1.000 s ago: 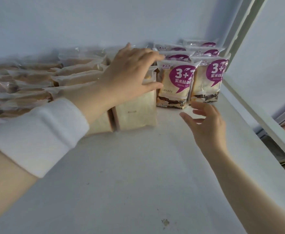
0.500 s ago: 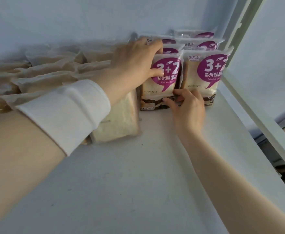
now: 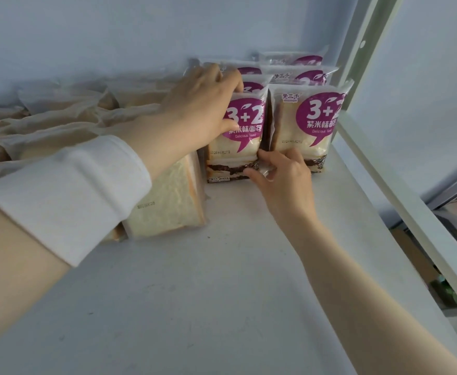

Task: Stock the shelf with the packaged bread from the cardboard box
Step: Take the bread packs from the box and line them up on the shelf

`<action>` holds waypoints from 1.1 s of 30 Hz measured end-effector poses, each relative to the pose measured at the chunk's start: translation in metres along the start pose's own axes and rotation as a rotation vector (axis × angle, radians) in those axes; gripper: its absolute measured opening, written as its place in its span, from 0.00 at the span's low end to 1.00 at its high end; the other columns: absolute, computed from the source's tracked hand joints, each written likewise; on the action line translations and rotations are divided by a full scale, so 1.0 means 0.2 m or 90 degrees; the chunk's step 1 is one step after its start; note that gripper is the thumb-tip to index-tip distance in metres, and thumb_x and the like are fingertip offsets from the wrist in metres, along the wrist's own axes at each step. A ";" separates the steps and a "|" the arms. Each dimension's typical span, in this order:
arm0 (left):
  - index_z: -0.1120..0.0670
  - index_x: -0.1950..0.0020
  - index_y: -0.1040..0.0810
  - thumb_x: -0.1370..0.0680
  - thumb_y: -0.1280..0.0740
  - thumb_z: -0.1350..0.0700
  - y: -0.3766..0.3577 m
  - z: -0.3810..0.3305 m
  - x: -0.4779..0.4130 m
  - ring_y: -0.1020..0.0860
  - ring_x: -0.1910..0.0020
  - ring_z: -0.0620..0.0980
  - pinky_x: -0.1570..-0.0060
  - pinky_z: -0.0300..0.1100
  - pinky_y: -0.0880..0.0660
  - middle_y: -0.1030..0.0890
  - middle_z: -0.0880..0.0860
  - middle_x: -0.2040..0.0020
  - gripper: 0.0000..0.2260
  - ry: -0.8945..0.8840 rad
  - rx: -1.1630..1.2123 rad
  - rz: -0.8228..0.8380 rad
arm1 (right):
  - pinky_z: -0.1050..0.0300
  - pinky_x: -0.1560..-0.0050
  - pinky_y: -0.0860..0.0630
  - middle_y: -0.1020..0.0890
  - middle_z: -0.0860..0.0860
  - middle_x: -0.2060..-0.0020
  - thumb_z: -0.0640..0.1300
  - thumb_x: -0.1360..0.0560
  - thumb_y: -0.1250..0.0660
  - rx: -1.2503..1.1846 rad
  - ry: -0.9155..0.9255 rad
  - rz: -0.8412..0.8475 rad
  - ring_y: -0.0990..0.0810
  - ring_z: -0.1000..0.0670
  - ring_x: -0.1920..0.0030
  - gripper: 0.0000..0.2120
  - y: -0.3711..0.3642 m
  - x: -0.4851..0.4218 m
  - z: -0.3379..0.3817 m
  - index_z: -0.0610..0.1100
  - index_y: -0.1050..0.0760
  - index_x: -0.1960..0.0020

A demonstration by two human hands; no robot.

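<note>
The shelf (image 3: 222,293) is plain pale grey-white. Toward its back right corner, the front bread pack (image 3: 238,147) and its neighbour (image 3: 303,125) bear purple speech-bubble labels with white "3+2" lettering, over cream bread with a dark speckled band low down. Along the back left, the plain packs (image 3: 165,212) show beige bread through clear wrap. The sleeve (image 3: 67,196) is white.

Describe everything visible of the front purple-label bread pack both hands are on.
A clear plastic bag of white toast with a dark filling layer low down, printed with a purple bubble reading 3+2 and Delicious Toast. The front purple-label pack stands upright on the white shelf, heading its row, beside a matching pack. The left hand grips its top, thumb on the front; the right hand pinches its lower right corner.
</note>
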State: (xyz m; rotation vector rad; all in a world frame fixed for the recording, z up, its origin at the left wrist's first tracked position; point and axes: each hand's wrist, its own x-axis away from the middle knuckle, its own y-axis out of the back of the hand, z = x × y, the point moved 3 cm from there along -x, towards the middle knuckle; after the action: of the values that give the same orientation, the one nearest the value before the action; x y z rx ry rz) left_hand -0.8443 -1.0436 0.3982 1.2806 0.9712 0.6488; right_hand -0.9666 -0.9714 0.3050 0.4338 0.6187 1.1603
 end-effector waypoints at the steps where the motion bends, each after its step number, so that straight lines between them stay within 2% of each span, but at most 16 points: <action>1: 0.54 0.34 0.35 0.28 0.30 0.48 0.02 -0.01 0.01 0.32 0.35 0.58 0.40 0.52 0.31 0.30 0.58 0.35 0.27 0.002 -0.005 -0.003 | 0.70 0.55 0.30 0.23 0.47 0.50 0.46 0.29 0.28 -0.028 0.019 -0.006 0.25 0.53 0.59 0.17 0.05 0.02 -0.02 0.42 0.21 0.43; 2: 0.54 0.33 0.35 0.28 0.30 0.48 0.04 -0.03 0.01 0.32 0.35 0.58 0.39 0.52 0.32 0.30 0.58 0.35 0.27 -0.003 0.004 -0.018 | 0.74 0.60 0.32 0.22 0.49 0.53 0.45 0.30 0.27 -0.058 0.025 -0.042 0.26 0.57 0.64 0.14 0.12 0.04 -0.06 0.42 0.20 0.46; 4: 0.55 0.33 0.35 0.27 0.32 0.47 0.09 -0.11 0.00 0.30 0.37 0.58 0.39 0.52 0.33 0.29 0.58 0.36 0.26 -0.047 0.048 -0.080 | 0.77 0.63 0.32 0.24 0.52 0.55 0.45 0.31 0.27 -0.083 -0.006 -0.142 0.26 0.60 0.65 0.12 0.26 0.06 -0.14 0.44 0.21 0.49; 6: 0.55 0.34 0.33 0.27 0.33 0.46 0.09 -0.23 -0.05 0.30 0.38 0.57 0.39 0.52 0.33 0.28 0.57 0.37 0.25 -0.116 0.046 -0.110 | 0.71 0.60 0.30 0.27 0.53 0.51 0.47 0.31 0.27 -0.069 -0.069 -0.177 0.24 0.56 0.58 0.18 0.32 0.05 -0.23 0.45 0.25 0.43; 8: 0.54 0.33 0.34 0.27 0.33 0.44 0.05 -0.33 -0.11 0.30 0.37 0.56 0.37 0.51 0.35 0.28 0.57 0.36 0.27 -0.152 0.007 -0.081 | 0.62 0.52 0.27 0.26 0.50 0.44 0.47 0.31 0.27 -0.068 -0.112 -0.147 0.26 0.53 0.50 0.25 0.32 0.00 -0.29 0.45 0.29 0.36; 9: 0.54 0.33 0.34 0.28 0.32 0.43 0.01 -0.36 -0.15 0.31 0.36 0.56 0.37 0.51 0.35 0.29 0.57 0.35 0.28 -0.152 -0.011 -0.064 | 0.60 0.49 0.27 0.26 0.50 0.41 0.46 0.30 0.27 -0.079 -0.121 -0.126 0.26 0.53 0.49 0.27 0.30 -0.03 -0.30 0.44 0.30 0.34; 10: 0.54 0.33 0.35 0.28 0.32 0.43 -0.02 -0.38 -0.18 0.31 0.36 0.56 0.36 0.51 0.36 0.29 0.56 0.35 0.29 -0.147 -0.025 -0.054 | 0.63 0.49 0.27 0.24 0.50 0.41 0.46 0.30 0.27 -0.091 -0.119 -0.109 0.26 0.54 0.48 0.28 0.28 -0.06 -0.31 0.45 0.31 0.33; 13: 0.53 0.34 0.33 0.30 0.31 0.43 -0.06 -0.36 -0.21 0.30 0.36 0.56 0.36 0.50 0.37 0.27 0.56 0.36 0.29 -0.141 -0.030 -0.071 | 0.76 0.60 0.32 0.20 0.52 0.47 0.42 0.30 0.28 -0.113 -0.090 -0.099 0.24 0.56 0.54 0.23 0.25 -0.12 -0.31 0.47 0.27 0.36; 16: 0.55 0.35 0.32 0.30 0.30 0.45 -0.07 -0.32 -0.20 0.29 0.37 0.57 0.37 0.50 0.36 0.26 0.56 0.38 0.28 -0.138 -0.009 -0.095 | 0.77 0.62 0.31 0.20 0.54 0.51 0.40 0.31 0.27 -0.145 -0.085 -0.116 0.24 0.60 0.58 0.22 0.23 -0.14 -0.32 0.48 0.25 0.38; 20: 0.56 0.35 0.32 0.29 0.30 0.46 -0.08 -0.32 -0.20 0.31 0.36 0.57 0.36 0.50 0.36 0.27 0.57 0.37 0.27 -0.128 -0.015 -0.091 | 0.82 0.62 0.33 0.20 0.52 0.48 0.40 0.30 0.27 -0.141 -0.087 -0.115 0.26 0.60 0.61 0.22 0.21 -0.17 -0.32 0.47 0.25 0.37; 22: 0.57 0.35 0.32 0.30 0.30 0.47 -0.07 -0.32 -0.20 0.31 0.36 0.57 0.37 0.50 0.36 0.27 0.57 0.37 0.28 -0.142 -0.023 -0.098 | 0.83 0.63 0.34 0.21 0.54 0.50 0.40 0.30 0.27 -0.142 -0.085 -0.097 0.26 0.63 0.62 0.22 0.23 -0.17 -0.31 0.47 0.25 0.37; 24: 0.57 0.34 0.32 0.30 0.29 0.48 -0.07 -0.31 -0.20 0.31 0.36 0.57 0.37 0.50 0.35 0.27 0.58 0.38 0.28 -0.159 -0.026 -0.107 | 0.79 0.62 0.32 0.22 0.56 0.50 0.41 0.30 0.28 -0.134 -0.079 -0.092 0.26 0.62 0.60 0.23 0.23 -0.17 -0.31 0.48 0.26 0.36; 27: 0.57 0.34 0.32 0.29 0.29 0.48 -0.10 -0.30 -0.22 0.31 0.36 0.57 0.37 0.50 0.36 0.28 0.58 0.37 0.27 -0.161 -0.024 -0.099 | 0.68 0.55 0.31 0.20 0.52 0.49 0.42 0.30 0.28 -0.115 -0.087 -0.122 0.25 0.57 0.57 0.23 0.20 -0.17 -0.31 0.48 0.26 0.36; 29: 0.57 0.35 0.32 0.29 0.29 0.48 -0.11 -0.31 -0.23 0.31 0.37 0.57 0.37 0.51 0.36 0.27 0.58 0.37 0.27 -0.171 -0.034 -0.101 | 0.65 0.53 0.31 0.19 0.51 0.47 0.43 0.30 0.28 -0.108 -0.097 -0.130 0.24 0.55 0.56 0.23 0.19 -0.17 -0.31 0.48 0.26 0.36; 31: 0.58 0.34 0.33 0.29 0.30 0.48 -0.10 -0.31 -0.22 0.31 0.37 0.58 0.37 0.52 0.36 0.28 0.58 0.37 0.27 -0.178 -0.052 -0.099 | 0.61 0.49 0.28 0.20 0.50 0.44 0.44 0.28 0.30 -0.082 -0.095 -0.101 0.23 0.52 0.50 0.24 0.19 -0.17 -0.30 0.48 0.28 0.33; 33: 0.58 0.33 0.34 0.28 0.32 0.47 -0.08 -0.32 -0.20 0.32 0.36 0.60 0.37 0.53 0.37 0.29 0.60 0.36 0.28 -0.181 -0.097 -0.091 | 0.56 0.43 0.28 0.23 0.48 0.39 0.44 0.26 0.32 -0.028 -0.093 -0.039 0.24 0.48 0.41 0.27 0.20 -0.15 -0.27 0.49 0.35 0.29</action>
State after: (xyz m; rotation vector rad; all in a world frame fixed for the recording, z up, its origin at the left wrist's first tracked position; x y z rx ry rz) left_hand -0.9213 -1.0486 0.3915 1.1209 0.7555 0.4079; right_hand -1.0385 -0.9858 0.2954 0.4544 0.4750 1.0720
